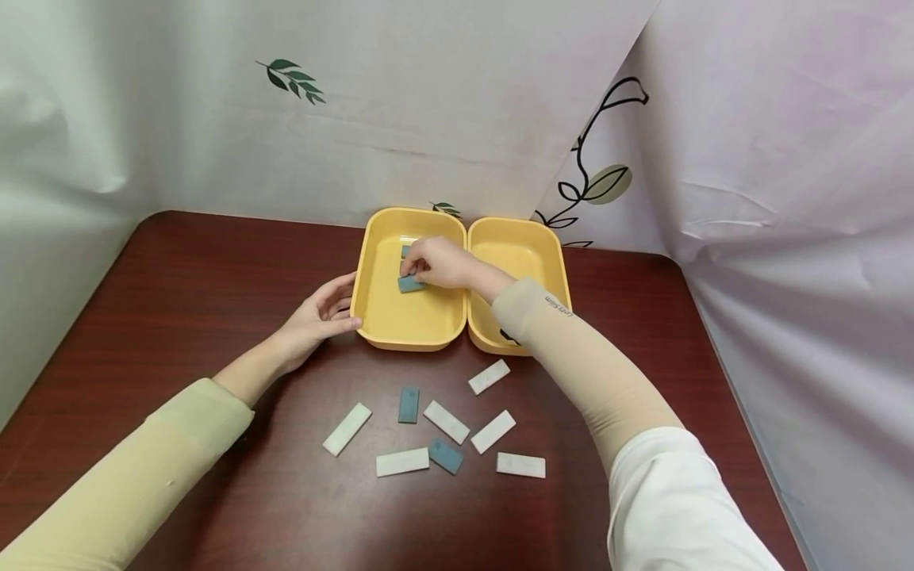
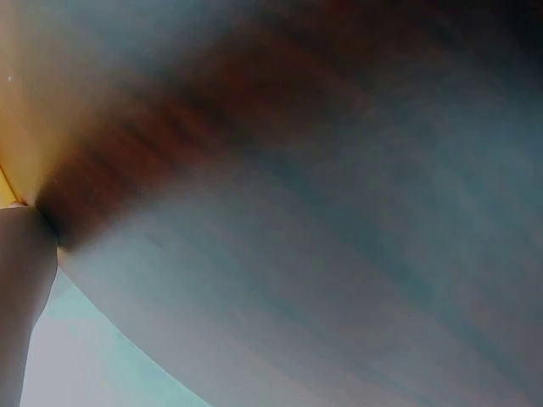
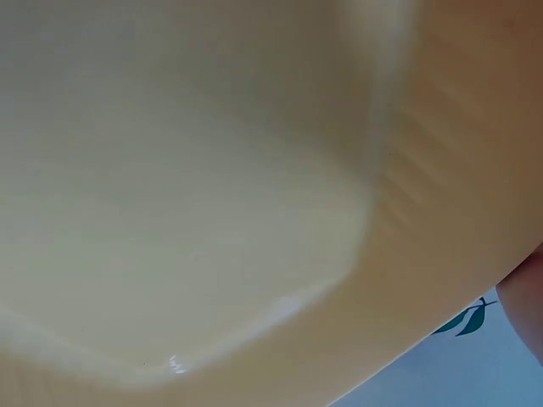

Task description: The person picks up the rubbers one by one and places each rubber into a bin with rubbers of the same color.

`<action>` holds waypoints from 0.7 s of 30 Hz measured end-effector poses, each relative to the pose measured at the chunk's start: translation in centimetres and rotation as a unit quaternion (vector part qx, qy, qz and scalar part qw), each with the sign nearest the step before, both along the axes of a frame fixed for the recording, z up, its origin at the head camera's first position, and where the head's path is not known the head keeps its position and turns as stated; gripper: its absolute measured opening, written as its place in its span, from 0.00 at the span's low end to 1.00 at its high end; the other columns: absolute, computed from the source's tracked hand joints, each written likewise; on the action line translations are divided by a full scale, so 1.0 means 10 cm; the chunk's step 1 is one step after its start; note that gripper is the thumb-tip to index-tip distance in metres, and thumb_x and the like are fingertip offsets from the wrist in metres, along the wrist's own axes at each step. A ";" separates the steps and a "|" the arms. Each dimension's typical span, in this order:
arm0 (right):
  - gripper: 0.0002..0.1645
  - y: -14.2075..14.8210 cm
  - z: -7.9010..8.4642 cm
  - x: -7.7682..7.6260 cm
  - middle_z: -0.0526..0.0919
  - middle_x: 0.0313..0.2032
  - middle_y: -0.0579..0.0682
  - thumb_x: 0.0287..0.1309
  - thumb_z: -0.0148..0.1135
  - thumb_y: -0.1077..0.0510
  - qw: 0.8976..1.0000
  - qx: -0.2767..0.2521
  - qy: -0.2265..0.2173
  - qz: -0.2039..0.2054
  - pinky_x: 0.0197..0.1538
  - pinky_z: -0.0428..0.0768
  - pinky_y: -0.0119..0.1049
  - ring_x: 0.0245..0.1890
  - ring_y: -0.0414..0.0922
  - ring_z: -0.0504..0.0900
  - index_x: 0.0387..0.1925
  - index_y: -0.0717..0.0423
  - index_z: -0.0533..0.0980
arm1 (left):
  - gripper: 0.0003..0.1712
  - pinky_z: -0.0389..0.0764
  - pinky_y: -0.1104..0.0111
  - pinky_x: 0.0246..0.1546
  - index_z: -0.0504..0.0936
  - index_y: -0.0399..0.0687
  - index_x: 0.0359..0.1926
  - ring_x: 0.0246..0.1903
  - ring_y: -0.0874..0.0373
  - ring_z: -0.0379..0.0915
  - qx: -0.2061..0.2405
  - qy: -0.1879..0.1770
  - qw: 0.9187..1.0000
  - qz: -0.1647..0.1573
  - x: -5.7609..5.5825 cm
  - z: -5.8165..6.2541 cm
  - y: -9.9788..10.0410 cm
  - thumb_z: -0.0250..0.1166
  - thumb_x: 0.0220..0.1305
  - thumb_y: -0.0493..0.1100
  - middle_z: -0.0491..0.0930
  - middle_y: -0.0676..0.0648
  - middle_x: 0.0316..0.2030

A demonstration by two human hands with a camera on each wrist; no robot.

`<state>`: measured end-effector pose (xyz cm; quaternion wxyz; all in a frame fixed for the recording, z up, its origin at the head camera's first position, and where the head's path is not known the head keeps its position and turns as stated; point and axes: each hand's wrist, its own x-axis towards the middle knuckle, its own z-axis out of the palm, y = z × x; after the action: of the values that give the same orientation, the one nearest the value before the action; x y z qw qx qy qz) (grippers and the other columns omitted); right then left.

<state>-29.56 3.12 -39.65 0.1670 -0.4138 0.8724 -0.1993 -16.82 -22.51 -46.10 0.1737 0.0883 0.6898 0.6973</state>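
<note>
A yellow two-part box lies opened out at the back of the table. Its left half (image 1: 435,325) holds blue tiles, partly hidden by my right hand (image 1: 443,263). Between thumb and fingers, that hand pinches a blue tile (image 1: 410,284) low over the floor of this half. Just behind it, another blue tile (image 1: 405,251) shows at the fingers. My left hand (image 1: 310,321) rests against the outer left wall, its thumb at the front corner and its fingers spread along the side. Both wrist views are blurred; the right one shows yellow box wall (image 3: 450,186), with no tile visible.
Several white tiles (image 1: 403,462) and two blue tiles (image 1: 408,404) lie scattered on the dark red table (image 1: 236,262) in front of the box. The box's right half (image 1: 517,246) sits under my right forearm. Pale curtains (image 1: 400,119) hang behind and at the sides.
</note>
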 end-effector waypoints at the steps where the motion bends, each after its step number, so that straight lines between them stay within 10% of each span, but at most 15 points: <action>1: 0.12 0.00 -0.01 0.00 0.89 0.49 0.58 0.67 0.67 0.70 1.000 0.001 -0.001 -0.001 0.59 0.83 0.36 0.51 0.50 0.86 0.49 0.62 0.88 | 0.48 0.79 0.81 0.58 0.47 0.42 0.85 0.61 0.71 0.72 0.000 0.000 1.000 0.000 0.00 0.00 0.00 0.63 0.74 0.30 0.55 0.28 0.80; 21: 0.13 -0.02 -0.05 0.00 0.89 0.47 0.55 0.65 0.71 0.65 0.999 0.048 -0.005 -0.007 0.58 0.82 0.35 0.48 0.47 0.86 0.50 0.59 0.86 | 0.48 0.79 0.81 0.58 0.47 0.41 0.85 0.60 0.71 0.75 0.013 0.002 1.000 0.004 -0.01 -0.02 0.00 0.63 0.73 0.29 0.55 0.26 0.79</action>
<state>-29.57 2.94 -40.13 0.1891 -0.3981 0.8831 -0.1608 -16.89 -22.48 -46.28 0.1684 0.0897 0.6812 0.7068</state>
